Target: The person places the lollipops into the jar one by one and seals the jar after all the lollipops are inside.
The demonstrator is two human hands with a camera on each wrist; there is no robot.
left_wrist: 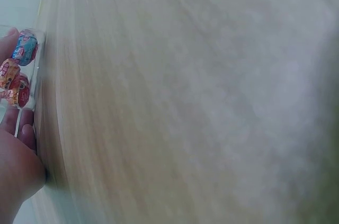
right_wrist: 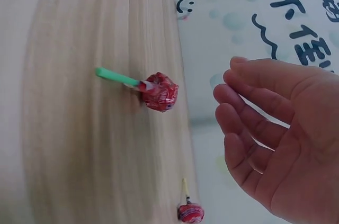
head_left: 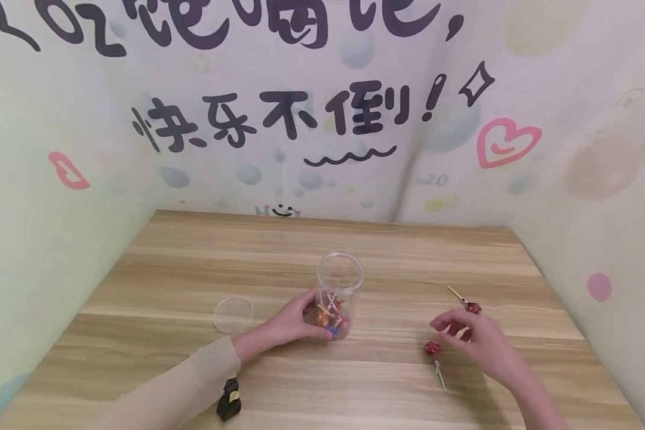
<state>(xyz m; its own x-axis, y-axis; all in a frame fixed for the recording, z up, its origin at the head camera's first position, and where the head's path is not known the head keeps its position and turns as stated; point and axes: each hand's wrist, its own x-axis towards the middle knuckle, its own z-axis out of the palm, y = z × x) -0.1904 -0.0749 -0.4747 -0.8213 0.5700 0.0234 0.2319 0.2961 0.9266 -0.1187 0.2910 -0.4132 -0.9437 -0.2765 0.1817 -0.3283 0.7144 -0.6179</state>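
A clear, round plastic jar (head_left: 353,294) stands upright and uncapped on the table, with several wrapped lollipops (left_wrist: 25,47) inside. My left hand (head_left: 285,325) grips its lower side, the thumb at the front and fingers partly hidden behind. To the right, my right hand (head_left: 481,340) hovers with loosely curved fingers and nothing in them. Just below those fingertips lies a red-wrapped lollipop (right_wrist: 160,92) with a green stick. A second dark red lollipop (head_left: 473,308) with a yellowish stick lies behind the right hand.
A clear round lid (head_left: 215,316) lies flat on the wooden table (head_left: 387,394), left of the jar. Near the left sleeve sits a small black object (head_left: 229,401) with a yellow mark. A printed white wall covering (head_left: 279,179) borders the table at the back and sides.
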